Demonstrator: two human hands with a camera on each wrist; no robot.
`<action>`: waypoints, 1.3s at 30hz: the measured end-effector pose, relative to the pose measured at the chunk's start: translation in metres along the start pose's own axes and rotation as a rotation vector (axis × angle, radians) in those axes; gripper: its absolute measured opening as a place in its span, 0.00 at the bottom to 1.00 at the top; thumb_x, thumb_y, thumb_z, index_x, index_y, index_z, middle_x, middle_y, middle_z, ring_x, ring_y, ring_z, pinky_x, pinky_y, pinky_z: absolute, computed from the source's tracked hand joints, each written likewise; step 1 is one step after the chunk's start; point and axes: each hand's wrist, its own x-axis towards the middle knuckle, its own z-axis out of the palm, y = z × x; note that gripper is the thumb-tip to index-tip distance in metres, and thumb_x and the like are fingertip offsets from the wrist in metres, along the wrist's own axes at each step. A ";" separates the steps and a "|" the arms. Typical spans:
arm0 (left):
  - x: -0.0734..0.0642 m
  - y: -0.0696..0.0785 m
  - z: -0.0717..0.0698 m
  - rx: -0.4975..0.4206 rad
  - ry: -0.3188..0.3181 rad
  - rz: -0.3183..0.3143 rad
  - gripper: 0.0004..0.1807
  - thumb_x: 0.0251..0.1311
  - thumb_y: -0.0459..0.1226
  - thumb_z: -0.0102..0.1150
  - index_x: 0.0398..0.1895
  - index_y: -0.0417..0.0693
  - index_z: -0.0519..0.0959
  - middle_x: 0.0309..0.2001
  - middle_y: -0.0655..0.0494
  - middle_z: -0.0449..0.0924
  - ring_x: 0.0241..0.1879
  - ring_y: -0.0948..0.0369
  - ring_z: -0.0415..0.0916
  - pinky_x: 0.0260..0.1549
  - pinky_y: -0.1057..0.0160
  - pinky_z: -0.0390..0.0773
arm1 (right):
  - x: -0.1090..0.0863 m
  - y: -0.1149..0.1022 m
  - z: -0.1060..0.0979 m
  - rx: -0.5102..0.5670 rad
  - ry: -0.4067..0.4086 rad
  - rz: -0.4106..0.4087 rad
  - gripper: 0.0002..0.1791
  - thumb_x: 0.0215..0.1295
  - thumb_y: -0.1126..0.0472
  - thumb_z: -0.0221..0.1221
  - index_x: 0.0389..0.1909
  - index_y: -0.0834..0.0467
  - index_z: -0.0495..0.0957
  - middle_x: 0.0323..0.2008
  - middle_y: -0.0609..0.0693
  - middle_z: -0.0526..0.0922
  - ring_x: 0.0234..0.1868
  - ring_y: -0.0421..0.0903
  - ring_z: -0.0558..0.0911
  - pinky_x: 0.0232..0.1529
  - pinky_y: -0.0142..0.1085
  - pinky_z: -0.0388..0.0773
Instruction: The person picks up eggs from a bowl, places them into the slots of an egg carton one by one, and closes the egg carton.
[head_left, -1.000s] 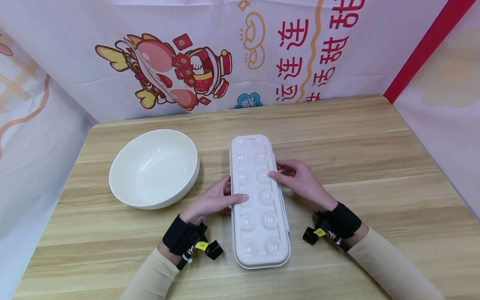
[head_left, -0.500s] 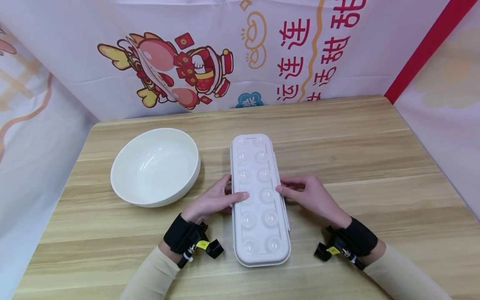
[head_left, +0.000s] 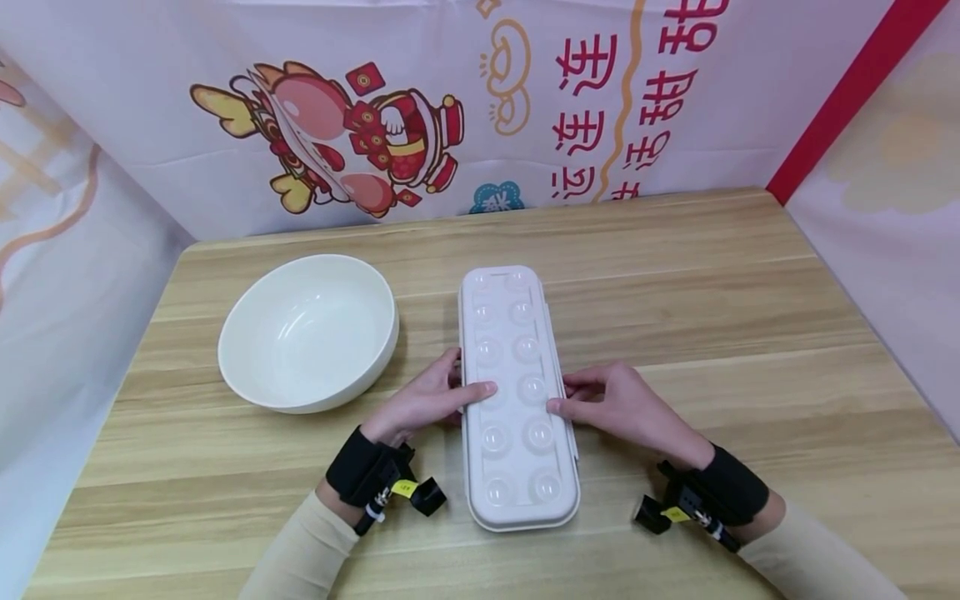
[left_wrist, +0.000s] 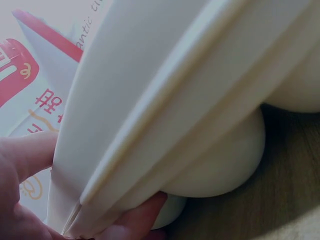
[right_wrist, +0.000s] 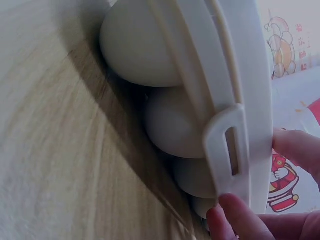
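Note:
A long white plastic egg box (head_left: 516,400) lies lengthwise on the table, its lid down, with two rows of round bumps on top. My left hand (head_left: 426,398) grips its left side, thumb on the lid and fingers curled below the rim, as the left wrist view shows. At the opposite long side, my right hand (head_left: 626,408) has its thumb on the lid edge. Its fingertips touch the lower end of a slotted latch (right_wrist: 220,145) in the right wrist view. Rounded egg cups (right_wrist: 175,122) bulge beneath the rim. The inside is hidden.
A large white bowl (head_left: 311,333) stands to the left of the box, close to my left hand. The wooden table (head_left: 720,292) ends at the back against a printed cloth (head_left: 480,108).
My right hand has slid along the box's right side towards me, its thumb drawing back from the lid's bumps to the edge. The left hand and the box stay in place.

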 end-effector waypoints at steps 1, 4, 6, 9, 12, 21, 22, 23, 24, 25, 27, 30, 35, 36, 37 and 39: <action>0.000 0.000 0.000 -0.002 0.000 0.002 0.35 0.59 0.42 0.57 0.63 0.43 0.51 0.48 0.37 0.73 0.37 0.53 0.80 0.33 0.59 0.81 | 0.000 0.000 0.000 0.003 -0.004 0.003 0.32 0.51 0.39 0.61 0.49 0.60 0.77 0.33 0.50 0.85 0.34 0.41 0.80 0.37 0.39 0.78; 0.000 -0.002 0.000 -0.009 -0.003 0.011 0.34 0.59 0.42 0.56 0.63 0.43 0.51 0.48 0.38 0.73 0.38 0.52 0.80 0.33 0.59 0.81 | 0.001 -0.001 0.000 0.016 -0.018 0.021 0.33 0.51 0.39 0.61 0.50 0.60 0.77 0.34 0.50 0.84 0.35 0.42 0.80 0.38 0.39 0.77; 0.001 -0.002 -0.001 -0.015 -0.010 0.018 0.34 0.59 0.42 0.56 0.63 0.44 0.51 0.48 0.38 0.74 0.38 0.51 0.80 0.33 0.59 0.81 | 0.001 -0.001 0.000 0.033 -0.032 0.039 0.33 0.51 0.39 0.61 0.51 0.60 0.76 0.35 0.51 0.84 0.37 0.43 0.80 0.39 0.39 0.77; 0.001 -0.003 -0.001 -0.028 -0.032 0.039 0.34 0.60 0.41 0.56 0.64 0.44 0.51 0.49 0.37 0.74 0.39 0.50 0.80 0.34 0.58 0.81 | 0.000 -0.001 0.000 0.056 -0.050 0.067 0.34 0.51 0.39 0.61 0.52 0.59 0.76 0.37 0.52 0.84 0.39 0.43 0.80 0.41 0.40 0.76; 0.002 -0.003 -0.001 -0.038 -0.053 0.063 0.34 0.60 0.41 0.56 0.65 0.45 0.50 0.49 0.36 0.75 0.40 0.50 0.79 0.36 0.58 0.81 | 0.000 -0.001 0.000 0.078 -0.058 0.084 0.35 0.51 0.39 0.61 0.53 0.60 0.75 0.39 0.52 0.84 0.40 0.43 0.80 0.42 0.40 0.77; 0.002 -0.002 -0.001 -0.033 -0.076 0.091 0.34 0.61 0.40 0.54 0.66 0.46 0.50 0.51 0.39 0.75 0.44 0.50 0.79 0.41 0.57 0.79 | 0.003 0.002 0.000 0.178 -0.081 0.117 0.35 0.49 0.40 0.63 0.53 0.60 0.74 0.42 0.54 0.84 0.42 0.44 0.81 0.44 0.40 0.78; 0.002 -0.002 -0.001 -0.031 -0.075 0.089 0.34 0.61 0.40 0.54 0.66 0.46 0.50 0.51 0.39 0.75 0.44 0.50 0.79 0.41 0.57 0.79 | 0.004 0.003 0.001 0.184 -0.076 0.121 0.35 0.49 0.40 0.63 0.53 0.60 0.75 0.42 0.54 0.84 0.42 0.44 0.81 0.44 0.40 0.78; 0.002 -0.002 -0.001 -0.033 -0.075 0.085 0.34 0.61 0.40 0.54 0.66 0.46 0.50 0.52 0.39 0.75 0.44 0.50 0.79 0.41 0.57 0.79 | 0.004 0.003 0.001 0.189 -0.072 0.125 0.35 0.49 0.41 0.64 0.53 0.60 0.74 0.43 0.55 0.84 0.42 0.44 0.81 0.44 0.40 0.78; 0.002 -0.001 -0.001 -0.032 -0.072 0.080 0.34 0.61 0.40 0.54 0.66 0.47 0.49 0.52 0.39 0.74 0.44 0.50 0.79 0.41 0.56 0.79 | 0.005 0.003 0.001 0.199 -0.068 0.132 0.36 0.48 0.41 0.64 0.53 0.61 0.74 0.43 0.55 0.84 0.42 0.44 0.81 0.43 0.39 0.78; 0.002 -0.001 0.000 -0.032 -0.072 0.078 0.34 0.61 0.40 0.54 0.66 0.47 0.49 0.52 0.39 0.74 0.44 0.50 0.79 0.41 0.56 0.79 | 0.004 0.003 0.001 0.209 -0.064 0.139 0.36 0.48 0.41 0.64 0.53 0.61 0.74 0.43 0.55 0.83 0.42 0.45 0.81 0.44 0.39 0.79; 0.004 0.001 0.001 -0.042 -0.075 0.075 0.34 0.61 0.40 0.54 0.66 0.48 0.49 0.52 0.40 0.74 0.44 0.50 0.79 0.41 0.56 0.80 | 0.004 0.004 0.000 0.230 -0.051 0.156 0.36 0.47 0.42 0.65 0.54 0.62 0.74 0.44 0.56 0.83 0.43 0.46 0.81 0.43 0.39 0.79; 0.006 0.002 0.002 -0.041 -0.080 0.079 0.35 0.61 0.40 0.54 0.66 0.49 0.49 0.52 0.40 0.75 0.43 0.50 0.79 0.40 0.56 0.80 | 0.001 0.004 0.000 0.265 -0.033 0.173 0.37 0.48 0.43 0.65 0.55 0.64 0.72 0.45 0.58 0.82 0.44 0.47 0.81 0.44 0.39 0.79; 0.006 0.002 0.003 -0.029 -0.072 0.050 0.37 0.61 0.41 0.55 0.67 0.49 0.46 0.52 0.40 0.74 0.43 0.51 0.79 0.40 0.56 0.79 | -0.004 0.002 0.000 0.187 -0.003 0.107 0.37 0.51 0.43 0.63 0.55 0.65 0.71 0.45 0.59 0.82 0.43 0.46 0.82 0.44 0.41 0.79; 0.005 0.002 0.003 -0.028 -0.066 0.037 0.37 0.61 0.41 0.55 0.67 0.49 0.46 0.52 0.40 0.74 0.43 0.51 0.79 0.41 0.56 0.79 | -0.005 0.001 0.001 0.155 -0.005 0.079 0.36 0.52 0.43 0.62 0.55 0.65 0.72 0.45 0.60 0.82 0.43 0.46 0.82 0.44 0.42 0.79; 0.004 0.002 0.002 -0.025 -0.060 0.027 0.37 0.61 0.41 0.55 0.67 0.50 0.46 0.52 0.41 0.74 0.44 0.51 0.79 0.42 0.55 0.79 | -0.006 0.000 0.001 0.123 -0.005 0.058 0.35 0.52 0.42 0.62 0.54 0.65 0.72 0.45 0.59 0.82 0.42 0.46 0.82 0.43 0.42 0.80; 0.003 0.002 0.002 -0.013 -0.050 0.014 0.37 0.61 0.42 0.55 0.67 0.50 0.46 0.52 0.42 0.75 0.44 0.52 0.79 0.43 0.56 0.79 | -0.007 -0.002 0.000 0.083 -0.014 0.020 0.34 0.53 0.43 0.61 0.53 0.65 0.74 0.44 0.60 0.83 0.40 0.45 0.82 0.42 0.42 0.80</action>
